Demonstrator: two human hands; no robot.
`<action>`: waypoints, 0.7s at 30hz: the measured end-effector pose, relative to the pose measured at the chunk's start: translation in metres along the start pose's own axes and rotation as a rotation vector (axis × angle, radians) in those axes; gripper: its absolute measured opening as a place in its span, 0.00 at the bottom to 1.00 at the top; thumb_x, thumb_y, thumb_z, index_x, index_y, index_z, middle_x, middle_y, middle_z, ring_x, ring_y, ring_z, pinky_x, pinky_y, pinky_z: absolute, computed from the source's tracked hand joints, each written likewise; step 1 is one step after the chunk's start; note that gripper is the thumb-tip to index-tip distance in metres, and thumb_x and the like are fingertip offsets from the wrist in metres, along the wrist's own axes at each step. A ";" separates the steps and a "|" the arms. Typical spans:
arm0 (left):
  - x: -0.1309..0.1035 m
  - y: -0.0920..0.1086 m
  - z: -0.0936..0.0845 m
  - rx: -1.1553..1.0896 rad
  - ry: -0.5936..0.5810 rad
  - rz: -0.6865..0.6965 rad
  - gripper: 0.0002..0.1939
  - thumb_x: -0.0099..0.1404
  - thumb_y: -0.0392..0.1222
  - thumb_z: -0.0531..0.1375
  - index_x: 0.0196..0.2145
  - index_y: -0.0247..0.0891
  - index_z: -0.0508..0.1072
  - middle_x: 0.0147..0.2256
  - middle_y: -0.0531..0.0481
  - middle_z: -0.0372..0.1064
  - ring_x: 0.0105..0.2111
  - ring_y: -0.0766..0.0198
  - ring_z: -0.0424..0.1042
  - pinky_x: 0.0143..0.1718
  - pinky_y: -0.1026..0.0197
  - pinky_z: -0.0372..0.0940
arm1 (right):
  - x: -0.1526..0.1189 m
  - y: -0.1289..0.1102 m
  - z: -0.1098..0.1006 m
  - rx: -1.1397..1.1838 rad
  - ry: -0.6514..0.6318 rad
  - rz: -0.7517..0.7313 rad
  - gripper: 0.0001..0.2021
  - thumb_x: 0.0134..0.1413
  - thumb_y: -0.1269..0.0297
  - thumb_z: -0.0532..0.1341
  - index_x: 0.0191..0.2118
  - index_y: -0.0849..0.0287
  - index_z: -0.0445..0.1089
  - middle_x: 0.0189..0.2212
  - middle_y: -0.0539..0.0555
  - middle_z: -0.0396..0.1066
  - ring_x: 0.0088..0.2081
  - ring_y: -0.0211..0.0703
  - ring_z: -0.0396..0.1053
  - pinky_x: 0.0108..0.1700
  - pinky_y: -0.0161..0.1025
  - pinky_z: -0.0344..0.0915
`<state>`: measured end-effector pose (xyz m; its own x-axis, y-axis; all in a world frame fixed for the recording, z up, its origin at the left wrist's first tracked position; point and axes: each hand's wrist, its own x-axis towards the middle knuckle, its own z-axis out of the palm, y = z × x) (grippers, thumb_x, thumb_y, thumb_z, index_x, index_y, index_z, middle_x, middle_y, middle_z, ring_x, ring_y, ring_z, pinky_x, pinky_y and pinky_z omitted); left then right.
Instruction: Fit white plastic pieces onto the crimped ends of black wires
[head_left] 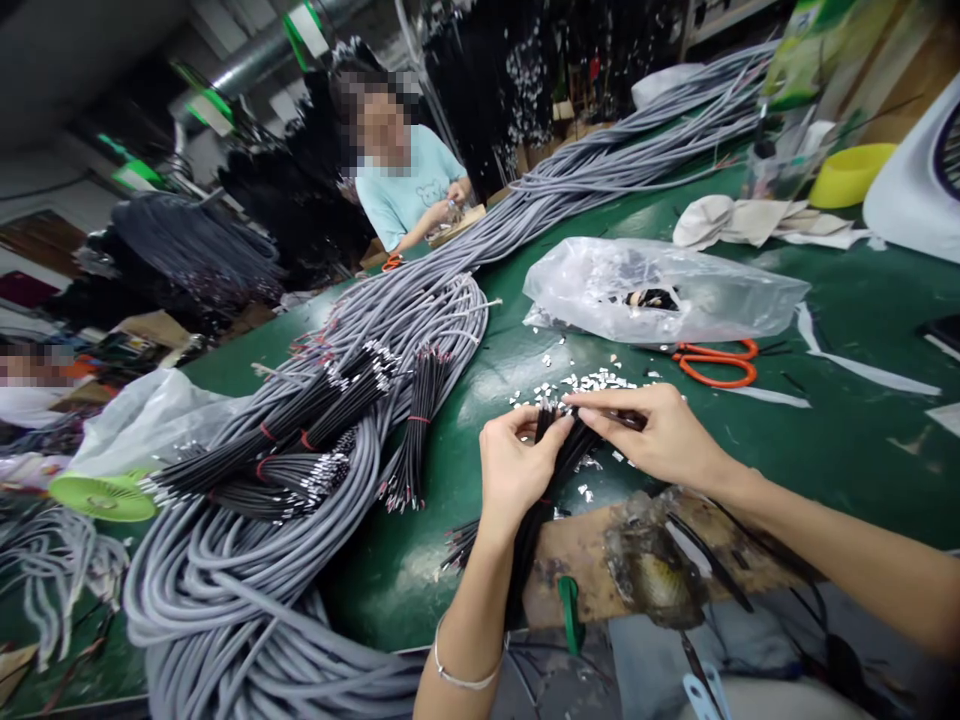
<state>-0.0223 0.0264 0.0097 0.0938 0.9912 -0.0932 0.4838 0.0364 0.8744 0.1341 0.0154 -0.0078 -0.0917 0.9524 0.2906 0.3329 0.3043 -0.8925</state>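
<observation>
My left hand (521, 455) is closed around a bundle of thin black wires (531, 540), close to its upper ends. Pale, stripped-looking tips poke out between the thumb and fingers. At those tips my right hand (656, 430) pinches with thumb and index finger; whatever it grips is too small to make out. Small silvery-white scraps (592, 382) lie scattered on the green table just beyond both hands. Below the right forearm is a stained wooden board (577, 545) with a dark, crusted lump (652, 560) on it.
Grey cables (247, 570) sprawl along the left and back, with tied black wire bundles (292, 425) on top. To the right are orange-handled scissors (720, 362), a clear plastic bag (652, 285), a yellow bowl (851, 175) and a white fan (922, 170). A co-worker (409, 185) sits across the table.
</observation>
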 end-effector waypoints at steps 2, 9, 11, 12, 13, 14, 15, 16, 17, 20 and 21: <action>0.000 0.001 -0.001 0.028 0.054 -0.005 0.10 0.51 0.44 0.63 0.25 0.32 0.74 0.23 0.49 0.71 0.23 0.66 0.67 0.25 0.66 0.60 | -0.002 -0.002 0.000 -0.045 0.038 -0.055 0.10 0.51 0.71 0.59 0.40 0.60 0.75 0.35 0.53 0.76 0.33 0.43 0.73 0.32 0.36 0.69; -0.001 0.003 -0.001 0.015 0.110 -0.008 0.10 0.51 0.44 0.64 0.22 0.32 0.72 0.21 0.51 0.69 0.21 0.68 0.64 0.24 0.67 0.58 | -0.009 0.001 -0.002 -0.632 0.221 -0.319 0.13 0.55 0.61 0.60 0.45 0.57 0.72 0.34 0.52 0.74 0.30 0.41 0.70 0.30 0.37 0.59; -0.001 0.004 0.000 0.003 0.103 -0.014 0.10 0.51 0.44 0.64 0.22 0.32 0.72 0.21 0.51 0.69 0.21 0.68 0.64 0.23 0.67 0.58 | -0.009 0.003 -0.003 -0.732 0.239 -0.384 0.12 0.55 0.61 0.60 0.44 0.56 0.73 0.34 0.51 0.75 0.30 0.40 0.69 0.29 0.37 0.56; -0.001 0.004 0.000 -0.002 0.102 -0.014 0.10 0.51 0.44 0.64 0.22 0.32 0.72 0.21 0.51 0.69 0.21 0.68 0.64 0.23 0.67 0.58 | -0.008 0.004 -0.003 -0.762 0.250 -0.406 0.11 0.55 0.62 0.60 0.44 0.56 0.73 0.34 0.50 0.75 0.30 0.39 0.69 0.29 0.37 0.56; -0.002 0.004 0.000 -0.003 0.102 -0.012 0.10 0.51 0.44 0.64 0.22 0.32 0.73 0.21 0.51 0.69 0.21 0.68 0.64 0.23 0.67 0.58 | -0.008 0.005 -0.003 -0.784 0.262 -0.424 0.11 0.55 0.62 0.60 0.43 0.56 0.73 0.33 0.50 0.75 0.30 0.38 0.69 0.28 0.37 0.55; -0.002 0.004 0.000 -0.001 0.104 -0.007 0.10 0.51 0.44 0.64 0.22 0.32 0.73 0.20 0.52 0.68 0.21 0.69 0.64 0.23 0.67 0.58 | -0.008 0.006 -0.003 -0.800 0.275 -0.441 0.11 0.55 0.62 0.60 0.43 0.56 0.73 0.33 0.49 0.75 0.30 0.38 0.69 0.28 0.37 0.54; -0.002 0.004 0.000 0.002 0.106 -0.001 0.10 0.51 0.44 0.64 0.22 0.32 0.73 0.20 0.52 0.68 0.20 0.69 0.63 0.22 0.67 0.57 | -0.007 0.006 -0.003 -0.811 0.284 -0.459 0.11 0.54 0.62 0.61 0.43 0.56 0.73 0.33 0.48 0.75 0.29 0.37 0.69 0.28 0.37 0.54; -0.002 0.004 0.000 0.004 0.108 0.004 0.10 0.51 0.44 0.64 0.22 0.32 0.73 0.20 0.52 0.68 0.20 0.69 0.63 0.22 0.67 0.57 | -0.007 0.006 -0.003 -0.821 0.290 -0.477 0.11 0.54 0.62 0.61 0.43 0.55 0.73 0.33 0.47 0.75 0.29 0.37 0.69 0.28 0.37 0.54; -0.003 0.004 0.000 0.006 0.108 0.005 0.10 0.51 0.43 0.64 0.22 0.32 0.73 0.20 0.53 0.67 0.20 0.70 0.62 0.22 0.68 0.57 | -0.007 0.006 -0.003 -0.831 0.289 -0.494 0.11 0.54 0.62 0.61 0.43 0.55 0.72 0.33 0.47 0.75 0.30 0.37 0.69 0.28 0.37 0.54; -0.003 0.003 0.000 0.012 0.111 0.007 0.10 0.51 0.43 0.64 0.22 0.32 0.73 0.19 0.53 0.67 0.20 0.70 0.62 0.22 0.68 0.57 | -0.008 0.004 -0.005 -0.871 0.269 -0.537 0.11 0.53 0.62 0.61 0.43 0.55 0.72 0.33 0.46 0.75 0.28 0.37 0.67 0.27 0.37 0.53; -0.003 0.003 0.001 0.011 0.113 0.009 0.10 0.51 0.43 0.64 0.22 0.32 0.73 0.19 0.53 0.67 0.20 0.69 0.62 0.22 0.68 0.57 | -0.008 0.004 -0.006 -0.884 0.266 -0.547 0.11 0.53 0.62 0.62 0.43 0.55 0.72 0.33 0.46 0.75 0.27 0.37 0.67 0.27 0.37 0.53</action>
<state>-0.0207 0.0230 0.0122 -0.0006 0.9995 -0.0306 0.4929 0.0269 0.8696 0.1418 0.0091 -0.0116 -0.2622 0.6240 0.7361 0.8796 0.4684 -0.0836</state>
